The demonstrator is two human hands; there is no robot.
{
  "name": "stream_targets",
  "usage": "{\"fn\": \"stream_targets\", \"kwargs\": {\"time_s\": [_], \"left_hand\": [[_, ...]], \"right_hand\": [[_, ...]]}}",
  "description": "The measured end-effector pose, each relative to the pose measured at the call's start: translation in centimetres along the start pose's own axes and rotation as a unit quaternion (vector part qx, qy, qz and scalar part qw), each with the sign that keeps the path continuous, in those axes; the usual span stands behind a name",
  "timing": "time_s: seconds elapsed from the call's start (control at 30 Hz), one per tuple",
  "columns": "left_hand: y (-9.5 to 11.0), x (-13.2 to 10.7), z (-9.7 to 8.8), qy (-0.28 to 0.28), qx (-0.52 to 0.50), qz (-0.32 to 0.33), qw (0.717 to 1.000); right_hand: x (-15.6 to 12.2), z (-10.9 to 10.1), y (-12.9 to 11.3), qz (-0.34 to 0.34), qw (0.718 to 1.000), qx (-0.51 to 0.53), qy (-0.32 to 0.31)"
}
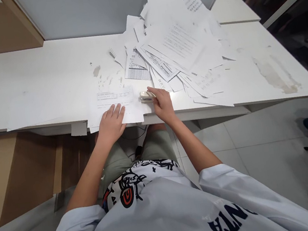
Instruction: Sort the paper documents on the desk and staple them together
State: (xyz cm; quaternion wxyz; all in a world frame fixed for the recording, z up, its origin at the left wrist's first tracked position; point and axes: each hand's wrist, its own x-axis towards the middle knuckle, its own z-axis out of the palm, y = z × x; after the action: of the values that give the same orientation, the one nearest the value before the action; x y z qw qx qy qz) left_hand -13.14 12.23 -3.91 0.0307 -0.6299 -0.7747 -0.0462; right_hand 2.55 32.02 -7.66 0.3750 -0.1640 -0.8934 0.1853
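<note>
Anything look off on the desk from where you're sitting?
Yes. The white tabletop has a long brownish smear on the right and a smaller scuffed patch near the middle, like stains or worn surface. The loose pile of paper sheets lies askew, and one sheet hangs over the front edge.

The head-worn camera looks forward and down, close above the left hand (111, 124) and right hand (164, 105).

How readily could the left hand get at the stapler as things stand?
Probably yes: the left hand rests on paper nearby, nothing between, though the right hand is on the stapler.
</note>
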Motion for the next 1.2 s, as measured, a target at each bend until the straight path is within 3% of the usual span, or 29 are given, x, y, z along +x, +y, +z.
{"fn": "stream_targets", "kwargs": {"time_s": [0.37, 0.7, 0.87, 1.07, 1.2], "left_hand": [[0.6, 0.6, 1.5, 0.113, -0.018, -0.042, 0.993], [1.9, 0.5, 1.0, 0.181, -0.019, -0.086, 0.979], [2.0, 0.7, 0.7, 0.169, -0.003, -0.058, 0.984], [3.8, 1.9, 1.0, 0.092, 0.022, -0.038, 0.995], [4.1, 2.2, 1.1, 0.086, 0.011, -0.022, 0.996]], "right_hand": [[0.2, -0.3, -0.4, -0.021, 0.999, -0.014, -0.043], [0.2, -0.4, -0.7, -0.022, 0.999, 0.011, -0.028], [0.1, -0.4, -0.9, -0.017, 1.000, 0.008, -0.024], [0.1, -0.1, -0.8, -0.013, 1.000, 0.017, -0.010], [0.0, 0.3, -0.3, 0.017, 1.000, 0.000, -0.012]]}}
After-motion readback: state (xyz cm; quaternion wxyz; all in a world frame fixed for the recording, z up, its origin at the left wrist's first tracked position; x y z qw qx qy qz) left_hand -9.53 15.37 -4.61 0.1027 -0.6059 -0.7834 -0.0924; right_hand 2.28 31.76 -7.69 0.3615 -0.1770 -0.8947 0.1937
